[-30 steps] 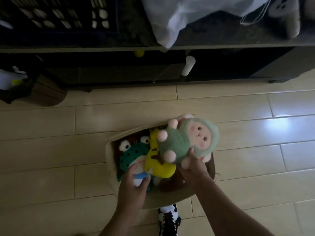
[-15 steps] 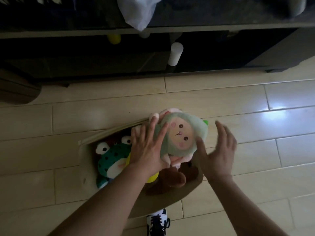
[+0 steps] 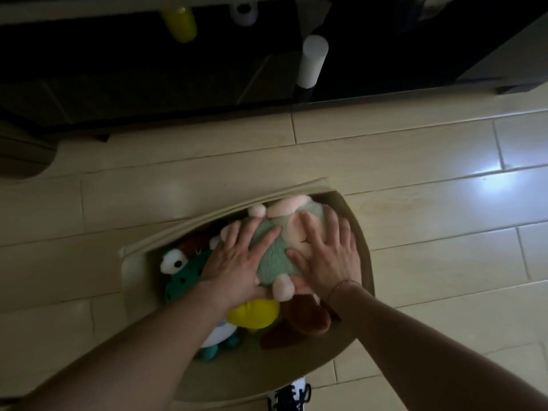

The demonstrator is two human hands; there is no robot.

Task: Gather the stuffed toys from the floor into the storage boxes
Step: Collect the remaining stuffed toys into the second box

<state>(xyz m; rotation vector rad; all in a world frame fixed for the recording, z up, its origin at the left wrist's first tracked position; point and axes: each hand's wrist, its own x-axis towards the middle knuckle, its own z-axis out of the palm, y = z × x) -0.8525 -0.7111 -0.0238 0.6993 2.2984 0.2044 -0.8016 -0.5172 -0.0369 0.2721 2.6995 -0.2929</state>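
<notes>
A beige fabric storage box point(image 3: 135, 272) sits on the floor below me, filled with stuffed toys. On top lies a pale green plush doll with pink paws point(image 3: 271, 262). My left hand point(image 3: 237, 262) lies flat on its left side and my right hand point(image 3: 326, 256) lies flat over its face, both with fingers spread and pressing down. Under them are a green spotted frog with big white eyes point(image 3: 184, 274), a yellow plush point(image 3: 253, 312) and a brown plush point(image 3: 302, 321).
A low dark cabinet point(image 3: 148, 69) runs along the top of the view, with a white cylinder point(image 3: 311, 60) and a yellow object point(image 3: 181, 22) near it. Pale wooden floor point(image 3: 444, 232) surrounds the box. A black-and-white shoe point(image 3: 292, 396) shows at the bottom edge.
The green doll went from held above the box to lying on the pile. My right hand let go of it and now both palms press flat on it.
</notes>
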